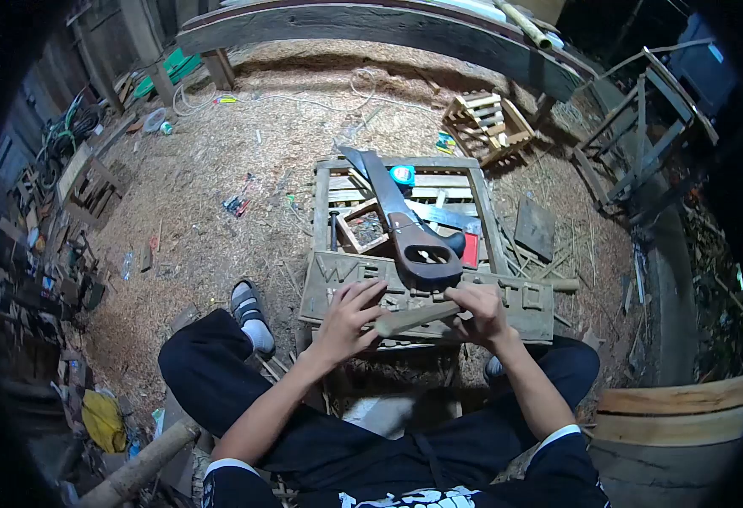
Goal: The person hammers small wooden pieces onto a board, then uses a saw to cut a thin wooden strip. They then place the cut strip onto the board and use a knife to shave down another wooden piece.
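A short wooden stick lies slantwise over a carved wooden board in front of me. My right hand is closed around the stick's right end. My left hand has its fingers stretched out over the left part of the board, its thumb side close by the stick's near end. Just beyond the hands, a handsaw rests with its dark handle toward me, the handle overlapping the board's far edge.
A slatted wooden bench carries a tape measure, a small wooden box of metal bits and a red block. A wooden crate stands beyond. Wood shavings cover the ground; a long beam crosses at the back.
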The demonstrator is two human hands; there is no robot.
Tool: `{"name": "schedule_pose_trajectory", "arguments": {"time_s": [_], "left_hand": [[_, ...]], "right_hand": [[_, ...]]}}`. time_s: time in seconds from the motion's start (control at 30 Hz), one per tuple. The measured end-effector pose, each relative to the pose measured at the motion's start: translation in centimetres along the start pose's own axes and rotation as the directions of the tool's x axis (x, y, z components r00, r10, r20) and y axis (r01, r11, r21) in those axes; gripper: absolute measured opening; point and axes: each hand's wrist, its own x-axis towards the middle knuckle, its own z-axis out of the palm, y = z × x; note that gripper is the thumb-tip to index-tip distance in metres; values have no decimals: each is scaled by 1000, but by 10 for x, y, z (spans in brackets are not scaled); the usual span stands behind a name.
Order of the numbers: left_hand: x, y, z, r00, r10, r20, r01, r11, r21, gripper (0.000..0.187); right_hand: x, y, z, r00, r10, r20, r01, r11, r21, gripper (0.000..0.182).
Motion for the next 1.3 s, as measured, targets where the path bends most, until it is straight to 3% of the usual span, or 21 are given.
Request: {"name": "schedule_pose_trajectory", "arguments": {"time_s": [0.17,0.5,0.6,0.7,0.77,0.9,1.0,1.3], "left_hand": [[2,-7,10,1000,17,0,-17,999,47,16],[4,2,10,1000,-27,12,26,996,84,14],[4,1,10,1000,-30,10,29,997,65,15],[5,0,8,999,-32,14,31,998,59,19],[7,3,5,999,-46,-5,46,998,43,17],[18,7,7,999,-39,-33,39,999,16,17],[26,14,10,1000,22,-3,-22,999,31,19],[52,33,39,966,235,105,-240,970,38,26]], "right_hand": [[-9,-7,-16,998,-6,59,12,994,-109,41],[-27,9,-32,998,57,-23,-61,974,-218,49],[-26,4,-45,974,224,-15,-223,960,-169,44],[-39,18,-48,987,156,-26,-158,968,-196,41],[-49,17,-54,977,210,22,-201,957,-209,39],[-61,11,-58,981,171,87,-139,947,-291,34],[-79,10,-55,991,96,97,-57,937,-345,29],[-117,5,-62,987,162,-17,-157,917,-367,20]]}}
